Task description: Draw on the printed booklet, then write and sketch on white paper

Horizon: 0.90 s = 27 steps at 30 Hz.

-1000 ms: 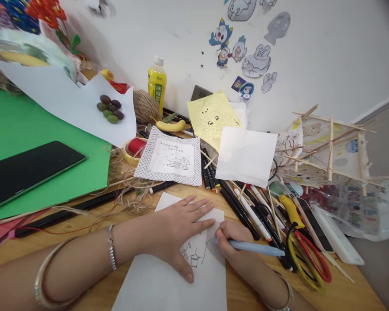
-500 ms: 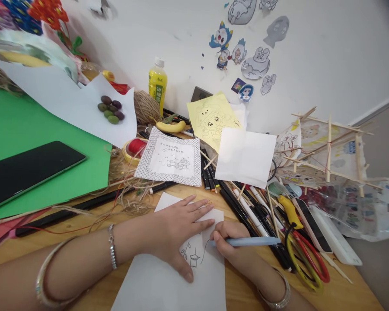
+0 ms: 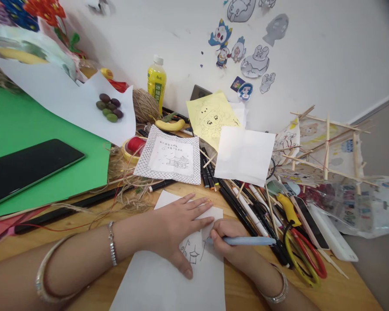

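Observation:
A white sheet of paper (image 3: 168, 285) lies on the wooden table in front of me. On it is a small line drawing (image 3: 193, 255) of a lantern-like shape, leaves and a slanting line. My left hand (image 3: 181, 231) rests flat across the sheet with its fingers spread, covering part of it. A light blue pen (image 3: 249, 241) is gripped in my right hand (image 3: 228, 237), its tip at the paper beside my left fingers. Just beyond the sheet lies a finished-looking drawing with a cross-hatched border (image 3: 168, 157).
Markers (image 3: 246, 207) and scissors (image 3: 306, 255) crowd the right side. A black tablet (image 3: 32, 170) lies on green card (image 3: 94, 166) at left. Behind stand a yellow drink bottle (image 3: 157, 82), blank white paper (image 3: 244, 155) and a stick frame (image 3: 326, 147).
My right hand and the pen have shifted very slightly, the tip staying near the slanting line. My left hand keeps its place on the sheet. The whole view has moved a little.

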### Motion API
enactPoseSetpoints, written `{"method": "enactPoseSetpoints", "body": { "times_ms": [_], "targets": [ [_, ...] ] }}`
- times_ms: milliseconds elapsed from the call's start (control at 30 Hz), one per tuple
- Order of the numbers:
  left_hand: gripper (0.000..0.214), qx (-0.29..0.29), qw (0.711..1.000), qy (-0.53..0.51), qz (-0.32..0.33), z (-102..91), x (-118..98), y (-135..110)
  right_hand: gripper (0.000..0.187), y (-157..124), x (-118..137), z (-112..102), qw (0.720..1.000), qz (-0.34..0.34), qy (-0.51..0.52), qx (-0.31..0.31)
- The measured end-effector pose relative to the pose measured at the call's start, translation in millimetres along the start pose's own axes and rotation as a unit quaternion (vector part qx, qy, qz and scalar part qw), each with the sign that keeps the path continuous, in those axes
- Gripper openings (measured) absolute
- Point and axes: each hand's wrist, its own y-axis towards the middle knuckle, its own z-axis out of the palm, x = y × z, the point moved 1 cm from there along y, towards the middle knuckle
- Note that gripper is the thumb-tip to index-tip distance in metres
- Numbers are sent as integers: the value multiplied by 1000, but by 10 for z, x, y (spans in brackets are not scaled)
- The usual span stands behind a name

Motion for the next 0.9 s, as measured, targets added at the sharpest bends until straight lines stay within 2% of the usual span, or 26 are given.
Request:
{"method": "enactPoseSetpoints", "body": {
  "times_ms": [233,400,667,900],
  "targets": [
    [104,0,1000,0,3,6,8,4,30,-18,12,-9,1000,6,-7,-1],
    [104,0,1000,2,-2,3,1,8,27,-29,-29,0,999,18,-26,-25],
    [105,-3,1000,4,2,1,1,6,34,4,42,-9,1000,2,1,8],
    [103,0,1000,6,1,-5,-1,3,30,4,24,-16,1000,13,-10,-3]
  ]
}}
